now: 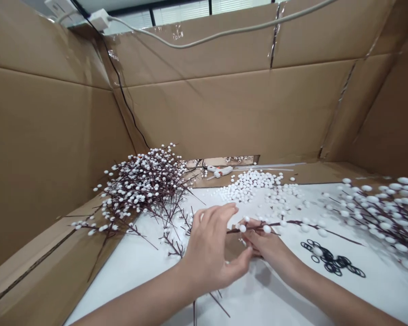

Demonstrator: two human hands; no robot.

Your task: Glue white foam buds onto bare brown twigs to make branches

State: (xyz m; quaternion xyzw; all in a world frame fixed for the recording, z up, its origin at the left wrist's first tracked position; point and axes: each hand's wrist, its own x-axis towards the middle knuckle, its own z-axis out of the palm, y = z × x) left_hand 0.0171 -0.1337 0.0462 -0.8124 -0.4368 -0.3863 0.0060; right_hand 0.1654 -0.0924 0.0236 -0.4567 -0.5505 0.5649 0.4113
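My right hand [267,244] is closed on a dark brown artificial berry branch [297,222], which points to the right and carries several white foam berries. My left hand [209,246] faces it with the fingers curved and thumb apart, nothing visible in its grasp. The left thumb tip lies close to my right fingers; whether they touch I cannot tell. Bare dark twigs [174,246] lie just left of my left hand, and more stick out below it. Beyond my hands is a heap of loose white foam balls [253,181] on the white work surface [122,276].
A big pile of berry branches [146,181] stands at the left, another bunch [387,217] at the right edge. Small black rings [331,261] lie right of my right forearm. A white glue gun [221,171] rests at the back, before cardboard walls [204,113]. A cable [190,45] hangs overhead.
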